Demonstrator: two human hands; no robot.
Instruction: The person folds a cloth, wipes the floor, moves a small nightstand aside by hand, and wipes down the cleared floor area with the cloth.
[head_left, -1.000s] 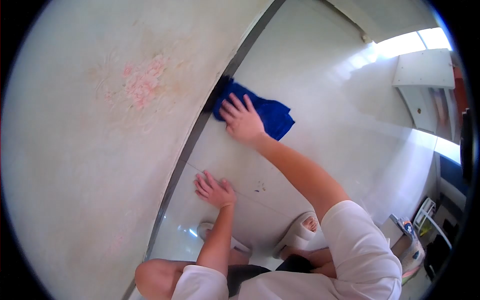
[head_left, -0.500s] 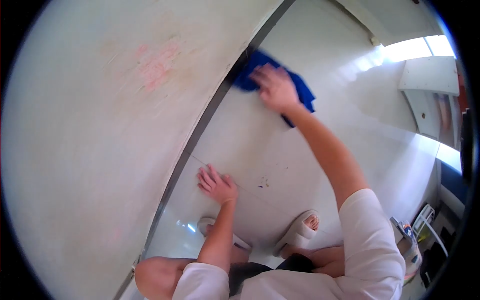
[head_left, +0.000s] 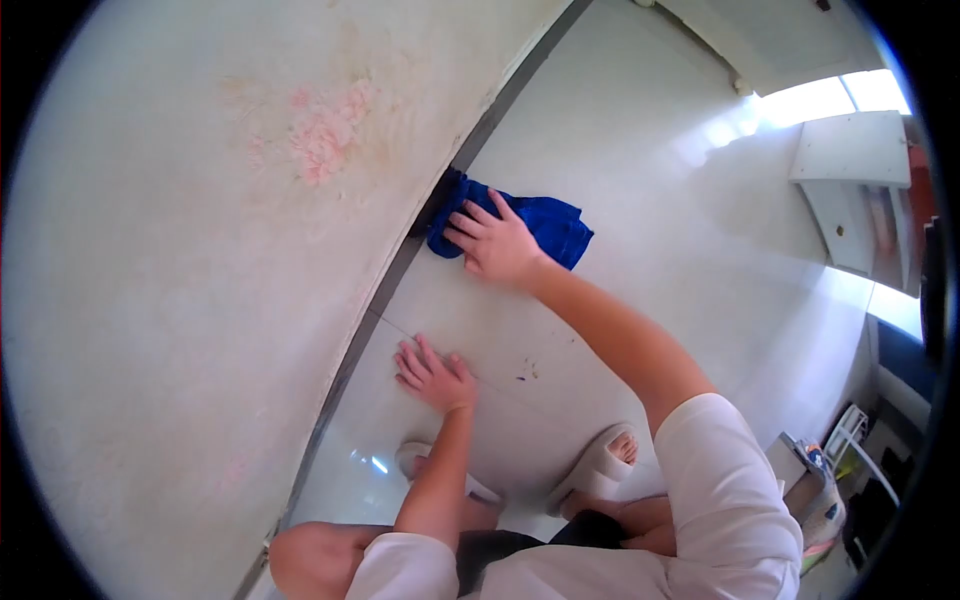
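Note:
My right hand [head_left: 497, 243] presses down on a dark blue cloth [head_left: 560, 222], its fingers spread over the top. One end of the cloth is bunched against the dark strip [head_left: 478, 140] at the foot of the wall; the other end lies flat on the pale tiled floor [head_left: 640, 260]. Nearer to me, my left hand [head_left: 437, 377] rests on the floor with fingers apart and nothing in it. A few small dark specks [head_left: 528, 371] lie on the tiles to the right of my left hand.
A pale wall [head_left: 190, 300] with a pink flower pattern rises along the left. At the right stands a white cabinet [head_left: 855, 150]. A white-framed item [head_left: 850, 435] and other things crowd the lower right. My sandalled feet [head_left: 605, 465] are close below the hands.
My right hand and the blue cloth have moved toward me and slightly left, along the foot of the wall. My left hand has stayed almost in place.

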